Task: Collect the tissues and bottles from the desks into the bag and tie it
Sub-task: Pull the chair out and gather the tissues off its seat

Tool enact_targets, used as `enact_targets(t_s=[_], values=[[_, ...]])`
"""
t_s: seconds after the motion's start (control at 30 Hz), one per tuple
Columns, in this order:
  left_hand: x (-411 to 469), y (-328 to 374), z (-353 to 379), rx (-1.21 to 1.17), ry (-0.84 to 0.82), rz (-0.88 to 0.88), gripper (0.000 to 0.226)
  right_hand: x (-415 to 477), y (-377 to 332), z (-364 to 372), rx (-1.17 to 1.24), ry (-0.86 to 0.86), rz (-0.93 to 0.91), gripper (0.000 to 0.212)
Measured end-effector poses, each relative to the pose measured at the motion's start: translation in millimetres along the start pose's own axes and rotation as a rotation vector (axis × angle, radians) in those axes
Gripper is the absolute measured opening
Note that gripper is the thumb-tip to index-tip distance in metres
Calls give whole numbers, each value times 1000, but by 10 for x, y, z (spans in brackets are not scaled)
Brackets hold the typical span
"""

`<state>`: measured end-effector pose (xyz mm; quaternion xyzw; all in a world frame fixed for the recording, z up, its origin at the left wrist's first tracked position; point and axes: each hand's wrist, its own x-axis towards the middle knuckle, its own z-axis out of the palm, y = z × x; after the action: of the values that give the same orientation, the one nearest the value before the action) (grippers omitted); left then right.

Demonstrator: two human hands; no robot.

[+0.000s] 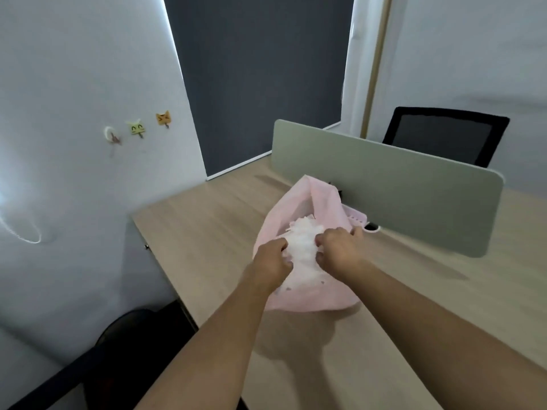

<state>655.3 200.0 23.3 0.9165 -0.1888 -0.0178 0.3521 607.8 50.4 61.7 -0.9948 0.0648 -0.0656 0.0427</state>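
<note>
A pink plastic bag (322,202) sits on the wooden desk (213,232), its mouth open toward me. White crumpled tissues (302,241) fill the opening. My left hand (273,260) has its fingers curled into the tissues at the bag's left rim. On the right side of the opening my right hand (337,247) grips the tissues and bag edge with curled fingers. No bottle shows; whatever lies deeper in the bag is hidden.
A grey-green divider panel (399,184) stands just behind the bag. A black mesh chair (447,134) is beyond it, and another dark chair (127,335) sits at the near left. The wall at left carries small cat-shaped hooks (137,128).
</note>
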Motion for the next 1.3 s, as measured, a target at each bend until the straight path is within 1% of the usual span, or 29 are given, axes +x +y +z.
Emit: enact_targets(t_s=[0.03, 0.1, 0.2, 0.27, 0.3, 0.4, 0.5, 0.57, 0.63, 0.73, 0.83, 0.93, 1.03, 1.1, 1.2, 1.3], values=[[1, -38, 57, 17, -51, -24, 15, -28, 21, 29, -29, -7, -29, 24], [-6, -90, 98, 63, -100, -39, 40, -85, 55, 62, -27, 23, -49, 34], [-71, -31, -35, 136, -93, -5, 63, -151, 67, 55, -21, 17, -30, 57], [-124, 29, -173, 152, -95, 6, 69, -196, 52, 24, -20, 5, -7, 70], [-158, 52, -249, 163, -92, 12, 70, -233, 33, -12, -8, 27, 7, 72], [-326, 63, -521, 213, -64, 54, 70, -373, -122, -161, 62, 183, 35, 65], [-673, -40, -876, 258, -40, 62, 62, -668, -496, -259, 187, 316, 48, 53], [-975, -165, -1175, 317, -12, 63, 57, -949, -841, -279, 287, 352, 61, 46], [-1369, -350, -1547, 367, 21, 63, 53, -1318, -1278, -289, 383, 336, 56, 42], [-2097, -736, -2163, 399, 64, 23, 49, -1939, -2045, -261, 521, 289, 45, 39], [-2938, -1166, -2820, 472, 77, -68, 48, -2574, -2887, -213, 695, 225, 8, 37], [-3857, -1647, -3434, 527, 111, -201, 48, -3228, -3751, -198, 841, 42, -79, 39], [-4686, -2104, -3883, 544, 147, -324, 48, -3804, -4473, -237, 960, -125, -189, 44], [-5082, -2356, -4054, 550, 153, -393, 47, -4095, -4811, -272, 1027, -221, -238, 46], [-5500, -2645, -4118, 523, 155, -461, 50, -4442, -5152, -283, 1100, -397, -281, 50], [-5722, -2788, -4021, 454, 207, -464, 51, -4674, -5362, -242, 1136, -537, -313, 54]])
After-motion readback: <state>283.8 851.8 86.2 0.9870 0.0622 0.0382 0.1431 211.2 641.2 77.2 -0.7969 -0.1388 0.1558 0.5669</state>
